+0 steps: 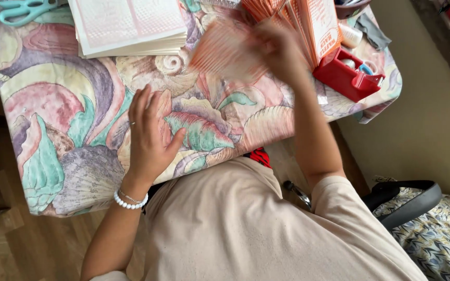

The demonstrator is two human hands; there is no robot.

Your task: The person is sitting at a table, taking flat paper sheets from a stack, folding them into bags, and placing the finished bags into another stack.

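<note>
I am looking down from the head camera at a table covered with a tablecloth (53, 104) printed with big shells in pink, purple and green. My left hand (149, 135) is lying flat on this cloth, palm down, near the table edge; its fingers are spread and stretched, so it is gripping nothing. A ring is showing on one finger, and a white pearl bracelet (129, 202) is sitting around the wrist. My right hand (277, 49) is raised over the far part of the table and is blurred. It is touching an orange and white paper bag (225, 52), which is also blurred and is hanging tilted just above the cloth, but I cannot tell if the fingers are closed on it or only resting against it. Just beside this hand, a row of orange paper bags (308, 23) is standing upright, leaning against a red tape dispenser (347, 78) at the right corner of the table. A stack of white printed sheets (128, 26) is lying at the far edge, well apart from the left hand, and turquoise scissors (24, 10) are lying in the far left corner.
</note>
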